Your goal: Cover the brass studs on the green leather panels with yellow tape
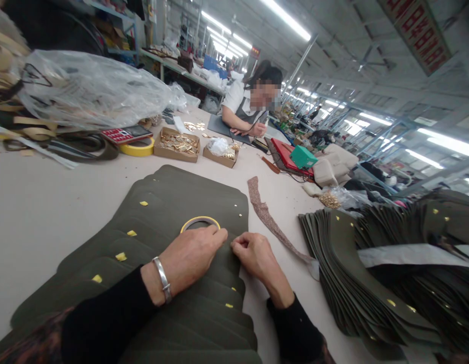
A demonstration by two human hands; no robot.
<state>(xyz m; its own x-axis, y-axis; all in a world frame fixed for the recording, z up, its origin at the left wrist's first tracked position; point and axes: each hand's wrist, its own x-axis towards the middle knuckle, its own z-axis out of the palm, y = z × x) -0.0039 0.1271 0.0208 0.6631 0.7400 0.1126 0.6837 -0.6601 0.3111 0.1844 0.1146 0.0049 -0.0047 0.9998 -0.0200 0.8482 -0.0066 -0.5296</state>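
My left hand point(192, 255), with a silver bracelet at the wrist, is closed on a roll of yellow tape point(199, 219); the hand hides the roll's near side. Just to its right, my right hand point(258, 257) has thumb and forefinger pinched together, and what they hold, if anything, is too small to make out. Both hands are over a fanned stack of dark olive sheets point(192, 189), laid in overlapping layers. Small yellow tape pieces point(121, 257) stick to the sheets along the left and right sides.
A brown fabric strip point(271, 222) lies right of the stack. Further right stand bundled olive pieces point(333, 263). Behind are boxes of gold hardware point(176, 145), another yellow tape roll point(138, 147), a plastic bag point(94, 91) and a red case point(285, 156). A co-worker point(238, 108) sits across the table.
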